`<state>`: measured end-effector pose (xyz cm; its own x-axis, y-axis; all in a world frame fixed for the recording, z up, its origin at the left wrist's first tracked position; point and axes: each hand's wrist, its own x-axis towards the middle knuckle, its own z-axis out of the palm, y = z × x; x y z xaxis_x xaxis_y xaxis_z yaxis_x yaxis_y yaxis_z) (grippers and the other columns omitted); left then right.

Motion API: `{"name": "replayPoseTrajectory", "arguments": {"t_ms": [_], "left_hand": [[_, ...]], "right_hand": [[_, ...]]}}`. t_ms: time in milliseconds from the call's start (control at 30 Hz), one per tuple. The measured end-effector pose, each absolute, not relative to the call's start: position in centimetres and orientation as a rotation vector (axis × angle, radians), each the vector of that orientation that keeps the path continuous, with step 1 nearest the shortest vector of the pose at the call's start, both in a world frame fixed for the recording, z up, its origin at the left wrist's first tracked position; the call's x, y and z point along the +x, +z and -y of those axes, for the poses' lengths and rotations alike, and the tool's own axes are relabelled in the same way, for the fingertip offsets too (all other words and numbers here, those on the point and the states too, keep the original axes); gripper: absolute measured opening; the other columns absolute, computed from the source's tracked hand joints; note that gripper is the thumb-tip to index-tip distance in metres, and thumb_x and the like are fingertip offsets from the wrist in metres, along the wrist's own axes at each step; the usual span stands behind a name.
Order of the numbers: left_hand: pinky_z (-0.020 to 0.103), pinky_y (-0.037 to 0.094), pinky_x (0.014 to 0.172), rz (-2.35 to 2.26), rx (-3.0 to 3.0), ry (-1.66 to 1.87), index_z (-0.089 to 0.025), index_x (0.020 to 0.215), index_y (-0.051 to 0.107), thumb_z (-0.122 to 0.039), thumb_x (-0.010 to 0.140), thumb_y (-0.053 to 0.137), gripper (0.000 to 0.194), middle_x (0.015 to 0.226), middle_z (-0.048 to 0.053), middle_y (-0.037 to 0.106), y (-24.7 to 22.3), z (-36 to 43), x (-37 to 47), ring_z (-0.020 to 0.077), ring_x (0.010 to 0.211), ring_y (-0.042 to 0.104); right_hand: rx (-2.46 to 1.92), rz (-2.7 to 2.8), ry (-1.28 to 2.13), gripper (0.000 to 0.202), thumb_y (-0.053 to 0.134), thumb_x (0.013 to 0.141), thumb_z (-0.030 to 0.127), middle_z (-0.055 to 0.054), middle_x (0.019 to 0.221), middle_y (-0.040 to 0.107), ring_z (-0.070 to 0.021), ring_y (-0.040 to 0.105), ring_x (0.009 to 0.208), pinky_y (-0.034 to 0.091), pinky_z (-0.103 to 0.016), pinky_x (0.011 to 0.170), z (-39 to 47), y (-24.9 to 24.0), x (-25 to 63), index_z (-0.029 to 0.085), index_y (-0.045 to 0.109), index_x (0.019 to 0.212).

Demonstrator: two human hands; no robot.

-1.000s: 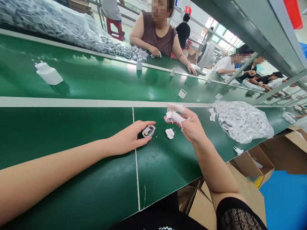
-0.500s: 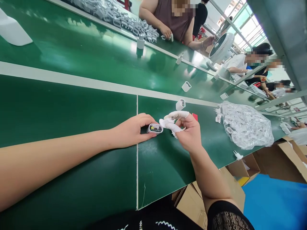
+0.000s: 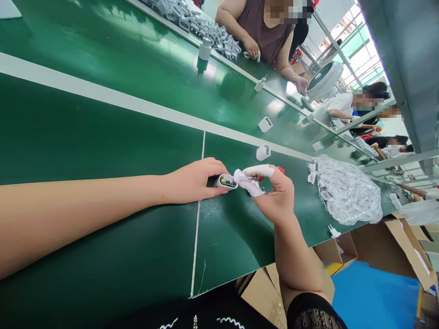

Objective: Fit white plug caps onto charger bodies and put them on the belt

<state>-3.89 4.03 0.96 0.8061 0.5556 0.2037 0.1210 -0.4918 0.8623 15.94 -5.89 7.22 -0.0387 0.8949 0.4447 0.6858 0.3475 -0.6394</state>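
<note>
A white charger housing (image 3: 227, 182) lies over the green table, its open end showing circuit parts inside. My left hand (image 3: 202, 180) has thumb and fingers closed round its left side. My right hand (image 3: 274, 189), with white covers on the thumb and a finger, is pinched at the housing's right edge. Whether anything small sits between those covered fingertips is hidden. Just beyond, another white housing (image 3: 263, 152) stands near the pale strip. Beneath the right fingers, a red object and white plug parts show partly.
A clear plastic bag of white parts (image 3: 348, 189) lies at the right. More housings (image 3: 265, 124) sit on the far green surface (image 3: 154, 77). A co-worker (image 3: 267, 32) sits across, near a white fan (image 3: 324, 80). Cardboard boxes (image 3: 373, 242) stand below the right edge.
The view has shifted and tilted slightly. My left hand still holds the housing. My right fingers have drawn closer together at its edge, and more of the red object shows beneath them.
</note>
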Motion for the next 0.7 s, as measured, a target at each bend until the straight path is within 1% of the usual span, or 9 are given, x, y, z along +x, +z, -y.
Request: {"name": "replayPoseTrajectory", "arguments": {"t_ms": [67, 167, 300, 433, 567, 700], "left_hand": [[0.038, 0.051, 0.087, -0.485, 2.047, 0.586, -0.021, 0.104, 0.073, -0.054, 0.087, 0.062, 0.038, 0.105, 0.007, 0.069, 0.9, -4.1, -3.9, 0.0261, 0.1, 0.061], [0.037, 0.05, 0.086, -0.482, 2.061, 0.591, -0.021, 0.098, 0.071, -0.053, 0.088, 0.061, 0.034, 0.102, 0.006, 0.068, 0.9, -4.1, -3.8, 0.0256, 0.098, 0.06], [0.036, 0.049, 0.084, -0.494, 2.063, 0.586, -0.021, 0.095, 0.07, -0.055, 0.088, 0.059, 0.036, 0.099, 0.006, 0.067, 1.1, -4.0, -3.9, 0.0254, 0.095, 0.06], [0.036, 0.049, 0.081, -0.499, 2.072, 0.565, -0.021, 0.094, 0.07, -0.057, 0.089, 0.058, 0.038, 0.097, 0.007, 0.066, 1.3, -4.0, -3.9, 0.0258, 0.094, 0.059], [0.036, 0.049, 0.084, -0.502, 2.076, 0.578, -0.021, 0.095, 0.07, -0.055, 0.088, 0.058, 0.037, 0.096, 0.006, 0.067, 1.1, -4.0, -3.8, 0.026, 0.095, 0.059], [0.038, 0.049, 0.083, -0.516, 2.078, 0.572, -0.021, 0.094, 0.07, -0.056, 0.087, 0.059, 0.038, 0.098, 0.006, 0.067, 1.1, -4.0, -3.7, 0.0265, 0.096, 0.059]], "right_hand": [[-1.4, 1.954, 0.211, 0.019, 0.076, 0.087, 0.019, 0.0, 0.089, 0.075, -0.0189, 0.064, 0.082, 0.054, -0.035, 0.075, 5.9, 7.3, 15.5, 0.032, 0.076, 0.102], [-1.385, 2.11, 0.113, 0.025, 0.068, 0.092, 0.02, -0.002, 0.093, 0.076, -0.0205, 0.065, 0.087, 0.055, -0.036, 0.078, 5.6, 6.8, 14.9, 0.032, 0.075, 0.113], [-1.4, 2.087, 0.106, 0.027, 0.061, 0.096, 0.02, -0.003, 0.1, 0.077, -0.02, 0.068, 0.089, 0.057, -0.035, 0.078, 5.4, 6.3, 14.8, 0.032, 0.074, 0.117], [-1.405, 2.029, 0.069, 0.027, 0.062, 0.096, 0.021, -0.003, 0.099, 0.077, -0.0201, 0.069, 0.087, 0.057, -0.035, 0.076, 5.5, 6.4, 15.0, 0.033, 0.073, 0.117], [-1.428, 2.087, 0.072, 0.027, 0.063, 0.094, 0.022, -0.003, 0.096, 0.076, -0.0206, 0.068, 0.084, 0.057, -0.035, 0.073, 5.3, 6.2, 14.9, 0.032, 0.075, 0.116], [-1.519, 2.11, -0.043, 0.027, 0.061, 0.09, 0.02, -0.004, 0.086, 0.074, -0.0209, 0.065, 0.077, 0.053, -0.034, 0.067, 5.2, 5.9, 14.7, 0.031, 0.078, 0.109]]}}
